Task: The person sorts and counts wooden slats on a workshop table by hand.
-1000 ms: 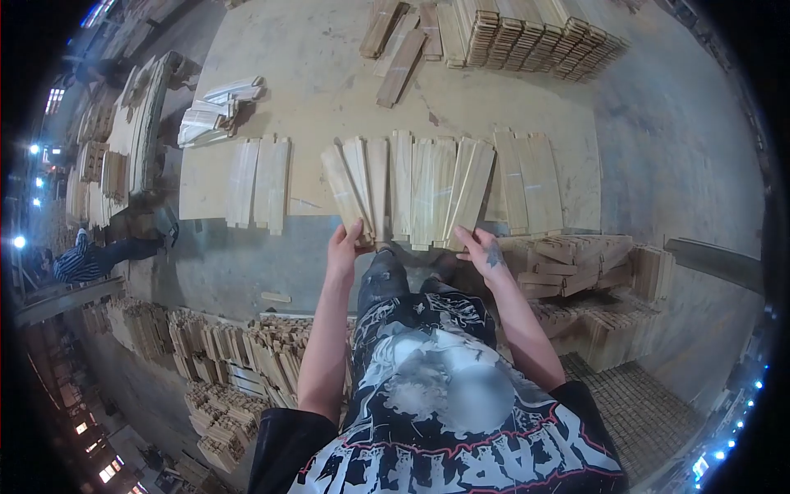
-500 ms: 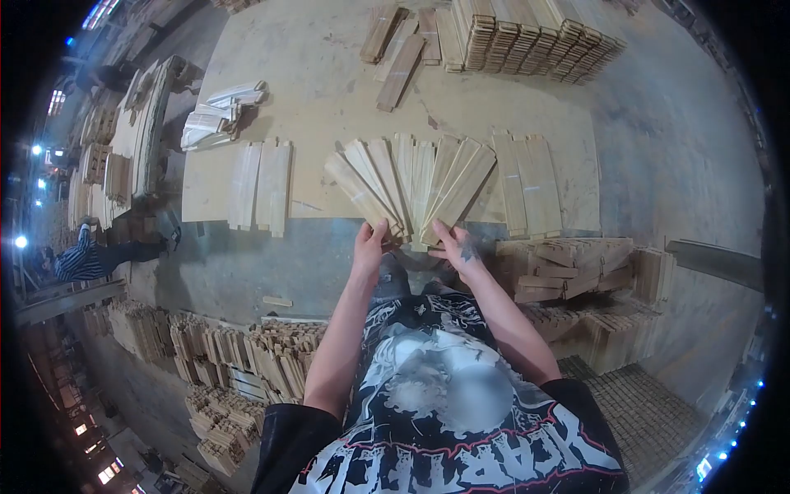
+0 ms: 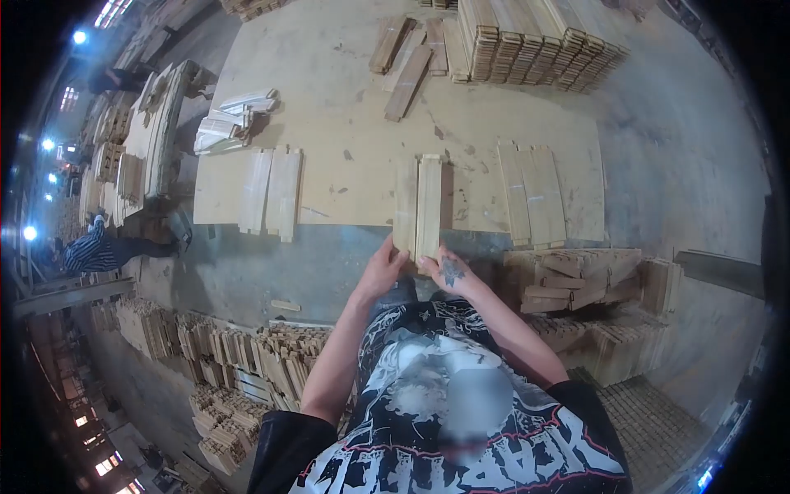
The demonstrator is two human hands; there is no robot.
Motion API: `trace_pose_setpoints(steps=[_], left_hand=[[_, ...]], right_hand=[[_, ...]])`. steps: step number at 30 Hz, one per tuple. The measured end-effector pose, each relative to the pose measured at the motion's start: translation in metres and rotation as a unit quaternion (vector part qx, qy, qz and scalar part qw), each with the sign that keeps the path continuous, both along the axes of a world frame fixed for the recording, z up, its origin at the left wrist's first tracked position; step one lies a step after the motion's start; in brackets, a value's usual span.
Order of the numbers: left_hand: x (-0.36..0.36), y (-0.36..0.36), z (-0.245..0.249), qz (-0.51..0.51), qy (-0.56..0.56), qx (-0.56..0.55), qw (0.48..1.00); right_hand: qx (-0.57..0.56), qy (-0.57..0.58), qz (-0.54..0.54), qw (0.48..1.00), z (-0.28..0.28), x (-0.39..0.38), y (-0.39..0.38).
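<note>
My left hand (image 3: 384,265) grips the near end of a narrow pale wooden slat stack (image 3: 406,202). Close beside it, my right hand (image 3: 448,270) is closed on the near end of a second slat stack (image 3: 429,204). A thin dark gap runs between the two stacks, which point away from me over the table's near edge. How many slats lie in each bundle is hidden. Fingers are wrapped under the wood, with thumbs on top.
On the table (image 3: 346,107) lie slats at the left (image 3: 271,191), slats at the right (image 3: 531,193), a pile of whitish pieces (image 3: 234,122), darker boards (image 3: 408,81) and a tall board stack (image 3: 535,41). A person in a striped shirt (image 3: 92,249) is far left. Slat stacks (image 3: 255,354) stand behind me.
The slats were fanned out wide in both hands. Now they are drawn together into two narrow, nearly parallel stacks. My view has shifted slightly.
</note>
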State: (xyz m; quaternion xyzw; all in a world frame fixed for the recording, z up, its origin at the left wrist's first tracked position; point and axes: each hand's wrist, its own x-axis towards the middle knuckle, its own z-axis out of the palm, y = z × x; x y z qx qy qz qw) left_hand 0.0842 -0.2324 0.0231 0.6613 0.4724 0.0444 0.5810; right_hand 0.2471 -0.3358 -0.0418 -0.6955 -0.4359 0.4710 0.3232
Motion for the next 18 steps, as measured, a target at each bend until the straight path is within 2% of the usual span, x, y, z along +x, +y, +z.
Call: trace_pose_setpoints(steps=[1,2,3,4,6,7,9,10,13,16,17,18], left_hand=[[-0.003,0.001,-0.009,0.003,-0.001,0.001,1.0],[-0.007,0.002,-0.024,0.008,-0.002,0.002,1.0],[-0.01,0.003,-0.033,0.014,-0.004,0.003,1.0],[-0.005,0.0,-0.028,0.017,0.056,0.097,0.994],[0.013,-0.012,-0.017,0.03,0.178,0.279,0.943],[0.023,-0.019,-0.008,0.028,0.192,0.299,0.934],[0.044,-0.03,0.006,0.027,0.221,0.341,0.913],[0.049,-0.033,0.006,0.035,0.232,0.345,0.909],[0.058,-0.039,-0.003,0.063,0.243,0.359,0.899],[0.061,-0.043,-0.008,0.077,0.26,0.356,0.894],[0.063,-0.044,-0.005,0.092,0.25,0.329,0.906],[0.064,-0.045,-0.009,0.097,0.261,0.34,0.899]], right_hand=[[0.014,-0.006,0.004,1.0,-0.001,-0.003,0.001],[0.001,0.036,0.01,0.999,-0.001,-0.001,-0.001],[-0.011,0.077,0.018,0.997,0.021,0.002,0.001],[-0.024,0.117,0.028,0.992,0.035,0.004,0.003],[-0.001,0.129,0.051,0.99,0.016,0.008,0.002],[0.011,0.134,0.066,0.989,0.009,0.013,0.001],[-0.04,0.232,0.109,0.966,0.001,0.034,-0.006],[-0.067,0.277,0.13,0.95,0.005,0.039,-0.006],[-0.102,0.404,-0.02,0.909,0.029,0.039,-0.014],[-0.083,0.579,-0.053,0.809,-0.004,0.044,-0.008],[-0.08,0.574,-0.049,0.813,-0.024,0.044,-0.005],[-0.092,0.579,-0.051,0.808,-0.022,0.045,-0.003]])
